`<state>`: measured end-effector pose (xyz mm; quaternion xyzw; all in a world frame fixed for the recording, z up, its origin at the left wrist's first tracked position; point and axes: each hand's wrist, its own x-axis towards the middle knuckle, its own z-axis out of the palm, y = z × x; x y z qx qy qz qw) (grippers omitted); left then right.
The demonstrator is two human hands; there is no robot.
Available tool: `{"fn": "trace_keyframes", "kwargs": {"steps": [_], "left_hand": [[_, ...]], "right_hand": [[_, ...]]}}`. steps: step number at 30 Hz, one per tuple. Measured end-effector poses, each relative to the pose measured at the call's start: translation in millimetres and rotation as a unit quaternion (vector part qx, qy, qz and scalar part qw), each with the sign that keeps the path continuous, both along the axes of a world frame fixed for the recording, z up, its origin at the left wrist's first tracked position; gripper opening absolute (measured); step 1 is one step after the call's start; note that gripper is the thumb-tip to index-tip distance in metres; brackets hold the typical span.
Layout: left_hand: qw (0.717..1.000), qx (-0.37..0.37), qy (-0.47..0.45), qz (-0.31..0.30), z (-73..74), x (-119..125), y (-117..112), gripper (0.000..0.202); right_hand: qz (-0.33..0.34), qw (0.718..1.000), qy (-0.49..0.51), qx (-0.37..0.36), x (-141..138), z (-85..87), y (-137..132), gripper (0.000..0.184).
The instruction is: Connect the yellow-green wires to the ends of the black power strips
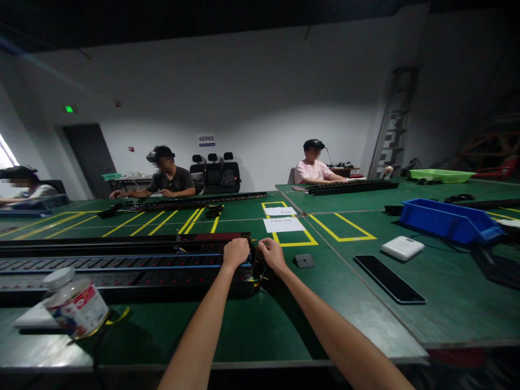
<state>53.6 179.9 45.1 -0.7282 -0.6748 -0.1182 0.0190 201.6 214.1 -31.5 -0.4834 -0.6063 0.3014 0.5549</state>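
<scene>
A long black slotted panel (170, 277) with a blue strip and small red marks lies across the left half of the green table. My left hand (236, 252) is closed over its right end, fingers bent round the top edge. Just right of that end, my right hand (271, 253) pinches, thumb against forefinger; whatever is between them is too small and dark to make out. Thin wires (257, 280) stick out of the panel's end below my hands. Close to my right hand, a small dark plate (304, 261) with a hole lies on the table.
A clear jar (76, 303) with a white lid stands in front of the panel. To the right lie a phone (389, 279), a white box (402, 247) and a blue bin (447, 222). Paper sheets (283, 225) lie ahead. Across the table, people (173, 179) sit at similar long black parts.
</scene>
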Motion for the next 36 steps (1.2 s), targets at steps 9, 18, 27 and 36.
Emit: {"fn": "trace_keyframes", "kwargs": {"steps": [9, 18, 27, 36], "left_hand": [[1.000, 0.007, 0.013, -0.001, -3.7, -0.2, 3.3, 0.045], [1.000, 0.016, 0.012, -0.005, -3.6, -0.5, 3.7, 0.045], [1.000, 0.021, 0.001, 0.003, -4.2, -1.3, 3.1, 0.043], [1.000, 0.014, 0.000, -0.001, -3.8, -1.6, 3.8, 0.044]], "right_hand": [[0.067, 0.997, 0.039, 0.008, -3.0, -9.1, 8.3, 0.028], [0.073, 0.993, 0.092, -0.031, -4.5, -11.3, 8.8, 0.033], [0.072, 0.993, 0.090, -0.027, -5.0, -14.7, 11.0, 0.030], [0.124, 0.985, 0.103, -0.063, -2.9, -17.4, 8.8, 0.028]]}}
